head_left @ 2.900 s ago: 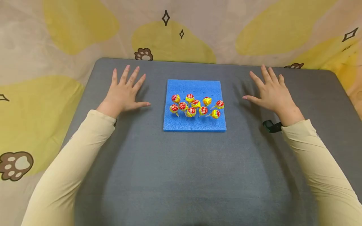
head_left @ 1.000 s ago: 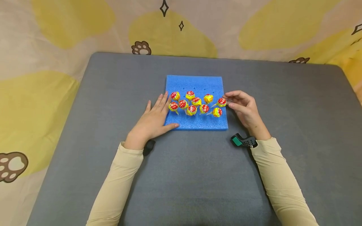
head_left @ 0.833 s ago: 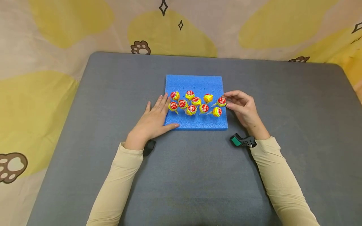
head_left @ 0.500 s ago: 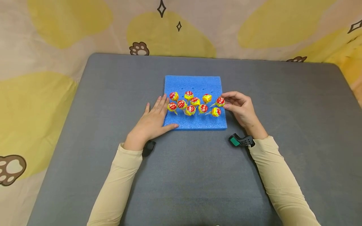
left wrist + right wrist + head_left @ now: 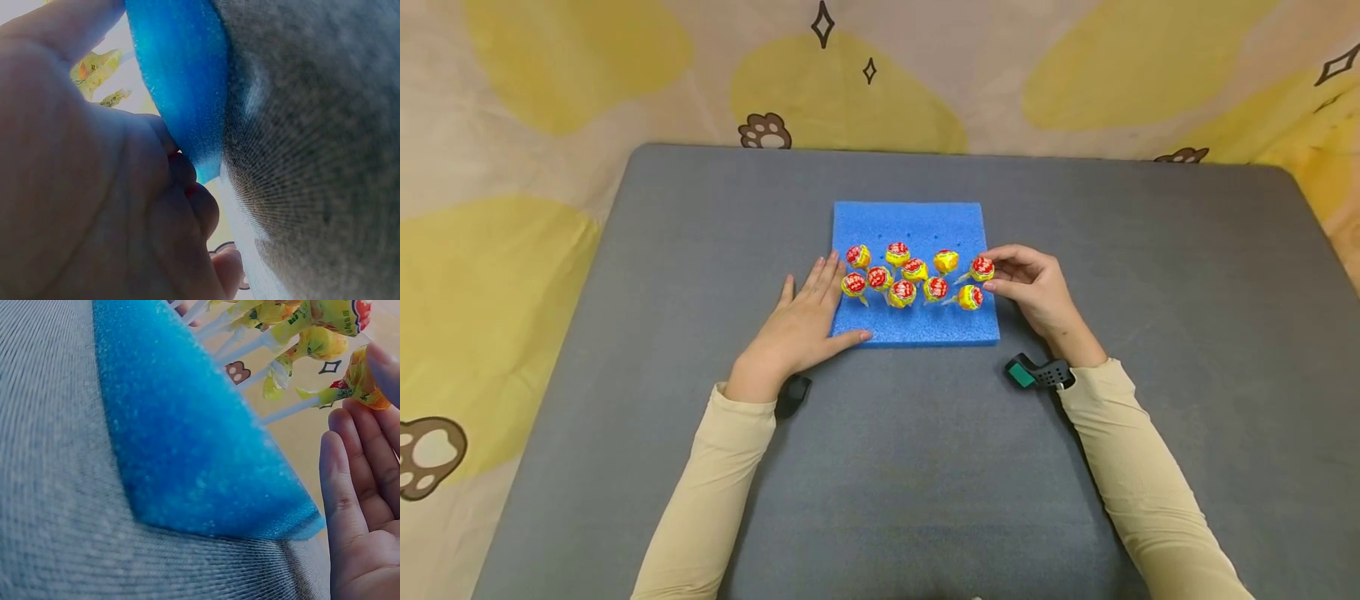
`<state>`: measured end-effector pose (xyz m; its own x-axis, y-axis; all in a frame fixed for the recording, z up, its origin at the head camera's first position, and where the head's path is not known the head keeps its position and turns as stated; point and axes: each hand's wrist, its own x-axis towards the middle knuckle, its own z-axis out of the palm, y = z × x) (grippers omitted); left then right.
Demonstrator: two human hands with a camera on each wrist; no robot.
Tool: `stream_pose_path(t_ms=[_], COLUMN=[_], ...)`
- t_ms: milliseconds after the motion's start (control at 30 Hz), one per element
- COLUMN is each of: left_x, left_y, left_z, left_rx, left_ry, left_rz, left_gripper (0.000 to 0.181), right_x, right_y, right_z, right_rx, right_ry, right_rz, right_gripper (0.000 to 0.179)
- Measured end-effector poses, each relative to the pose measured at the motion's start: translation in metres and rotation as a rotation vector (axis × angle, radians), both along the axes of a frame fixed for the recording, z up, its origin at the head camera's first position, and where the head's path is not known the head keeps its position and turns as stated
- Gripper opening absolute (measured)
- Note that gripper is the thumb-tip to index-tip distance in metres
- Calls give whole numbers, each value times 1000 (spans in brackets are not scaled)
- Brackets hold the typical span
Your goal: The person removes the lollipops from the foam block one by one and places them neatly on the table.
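A blue foam block (image 5: pixel 917 333) lies on the table with several wrapped lollipops (image 5: pixel 902 293) stuck in it by their sticks. My left hand (image 5: pixel 793 333) rests at the block's left side, fingers straight along the edge and thumb on the front left corner. At the right side, my right hand (image 5: pixel 1037 287) pinches the head of the rightmost lollipop (image 5: pixel 982 268) between thumb and fingertips. That lollipop leans outward, and in the right wrist view its white stick (image 5: pixel 290 410) still runs down to the foam (image 5: pixel 181 431).
Several small holes (image 5: pixel 909 235) show in the foam behind the lollipops. The grey table (image 5: pixel 880 467) reaches back to a patterned cloth (image 5: pixel 985 75). A black wrist strap with a green patch (image 5: pixel 1021 375) juts out from the right wrist.
Both hands came in from the sides: the left onto the foam block's edge, the right to the rightmost lollipop. In the last second the right fingers closed in around its head; the left stayed put.
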<state>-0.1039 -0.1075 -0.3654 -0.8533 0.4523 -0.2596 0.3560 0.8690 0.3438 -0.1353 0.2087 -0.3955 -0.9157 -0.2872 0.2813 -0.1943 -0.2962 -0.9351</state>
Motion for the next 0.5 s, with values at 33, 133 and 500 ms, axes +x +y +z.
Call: stream_pose_path(t_ms=[33, 133, 500], left_x=[0, -1, -1], left_y=[0, -1, -1], left_z=[0, 0, -1], left_rx=[-2, -3, 0], left_ry=[0, 0, 1], left_rz=[0, 0, -1], left_gripper=[98, 99, 98], right_x=[0, -2, -2], right_y=[0, -1, 1], right_z=[0, 0, 1], right_rx=[-5, -10, -15], right_ry=[-1, -2, -14], right_rz=[-2, -9, -26], right_gripper=[27, 26, 24])
